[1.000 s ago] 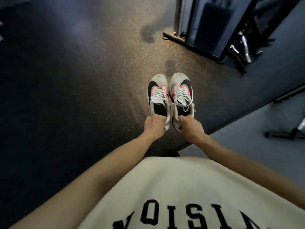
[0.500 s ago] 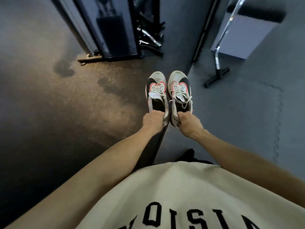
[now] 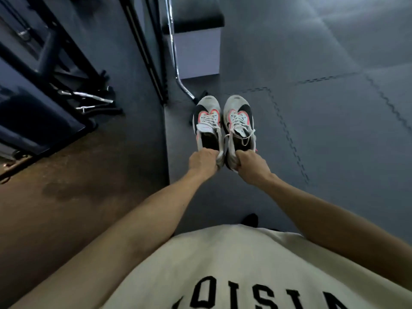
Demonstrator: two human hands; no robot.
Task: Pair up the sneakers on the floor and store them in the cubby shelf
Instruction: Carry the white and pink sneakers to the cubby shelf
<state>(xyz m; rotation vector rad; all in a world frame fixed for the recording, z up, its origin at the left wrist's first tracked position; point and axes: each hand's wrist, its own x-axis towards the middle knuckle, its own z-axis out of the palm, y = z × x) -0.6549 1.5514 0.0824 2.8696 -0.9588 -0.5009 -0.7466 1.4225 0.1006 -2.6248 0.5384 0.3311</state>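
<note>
My left hand [image 3: 204, 161] grips the left sneaker [image 3: 208, 128] by its heel, my right hand [image 3: 253, 166] the right sneaker [image 3: 239, 127]; dangling laces could snag, and no cubby shelf shows.

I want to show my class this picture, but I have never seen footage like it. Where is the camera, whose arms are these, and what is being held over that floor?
The camera is worn on a person's head and looks forward and down, so the arms reaching out are the wearer's own; the cream shirt at the bottom is their chest. No machine is involved. The left hand grips the heel of the left sneaker, and the right hand grips the heel of the right sneaker. The two match: grey, black and pink, toes pointing away, side by side. Below them lie dark interlocking floor mats, with gym equipment at the left. No cubby shelf is visible.
</note>
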